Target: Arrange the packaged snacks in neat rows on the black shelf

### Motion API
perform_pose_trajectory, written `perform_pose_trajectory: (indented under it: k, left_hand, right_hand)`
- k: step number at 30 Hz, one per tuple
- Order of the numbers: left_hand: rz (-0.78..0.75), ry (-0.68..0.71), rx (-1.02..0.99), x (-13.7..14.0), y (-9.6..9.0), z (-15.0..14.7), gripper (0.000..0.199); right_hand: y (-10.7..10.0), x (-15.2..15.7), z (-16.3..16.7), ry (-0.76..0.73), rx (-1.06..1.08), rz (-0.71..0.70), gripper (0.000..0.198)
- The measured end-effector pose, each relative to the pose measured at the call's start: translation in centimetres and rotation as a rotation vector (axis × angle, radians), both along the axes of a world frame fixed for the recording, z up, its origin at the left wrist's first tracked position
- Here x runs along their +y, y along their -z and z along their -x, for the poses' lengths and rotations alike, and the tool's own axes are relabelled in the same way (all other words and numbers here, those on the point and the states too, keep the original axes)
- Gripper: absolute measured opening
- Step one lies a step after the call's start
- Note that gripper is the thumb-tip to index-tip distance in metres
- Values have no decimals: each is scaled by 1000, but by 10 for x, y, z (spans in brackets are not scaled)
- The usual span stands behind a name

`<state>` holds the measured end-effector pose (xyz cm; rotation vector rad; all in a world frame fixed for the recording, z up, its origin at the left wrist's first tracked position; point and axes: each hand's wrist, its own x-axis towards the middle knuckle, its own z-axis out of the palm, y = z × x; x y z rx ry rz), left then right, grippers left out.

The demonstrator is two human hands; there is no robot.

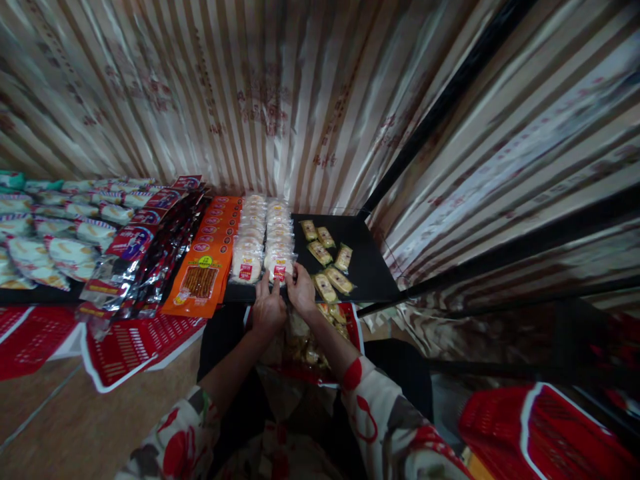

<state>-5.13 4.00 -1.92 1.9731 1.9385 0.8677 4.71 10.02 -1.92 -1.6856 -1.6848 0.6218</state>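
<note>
Two rows of clear-wrapped, round white rice cracker packets lie overlapped on a black shelf (pixel 373 250). Both my hands are at the front end of the right row, on its nearest rice cracker packet (pixel 279 260), which has a red label. My left hand (pixel 269 308) has its index finger stretched onto the label, with the other fingers bent at the packet's lower edge. My right hand (pixel 302 290) pinches the packet's right side between thumb and fingers. Right of it lie several small yellow wrapped cakes (pixel 326 287). The packet's underside is hidden.
Left of the rows hang orange snack packs (pixel 213 247), dark red pouches (pixel 160 257) and white bags (pixel 75 257). Below my arms stands a red basket (pixel 356 327) of yellow packets. More red baskets (pixel 145 347) stand on the floor. Behind hangs a striped curtain (pixel 280 100); a black frame bar (pixel 435 120) slants at right.
</note>
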Motion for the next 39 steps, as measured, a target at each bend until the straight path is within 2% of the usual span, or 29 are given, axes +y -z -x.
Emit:
perform_pose_trajectory:
  k: [7,11,14,17,19,23,26,33,39]
  left_hand:
    - [-3,5,-74,-7,5,2,57]
    - [-62,1,-76,-26,9,0,43]
    - [-55,50,-65,-46,12,-6,31]
    - [50,124,-44,-62,19,-14,27]
    - [144,127,-27,-69,25,-20,30]
    - [308,137,2,-73,36,-26,41]
    - [348,171,-17,-74,41,-27,46]
    - [350,181,-52,-77,43,-28,44]
    - [313,139,-168,-77,50,-33,50]
  right_hand:
    - [3,-14,-6,-30,97,-47,39]
    - [9,-45,-17,-53,67,-178,37]
    - [17,-75,-27,-115,34,-251,33]
    - [30,-98,-37,-200,-22,-197,30]
    - [42,-108,-43,-200,-91,-136,31]
    - [64,-116,-54,-189,-221,-32,43]
    - [71,-119,-60,-200,-249,-6,47]
    - [62,-120,-65,-198,-315,-54,23]
    - [50,-122,-65,-182,-352,-43,18]
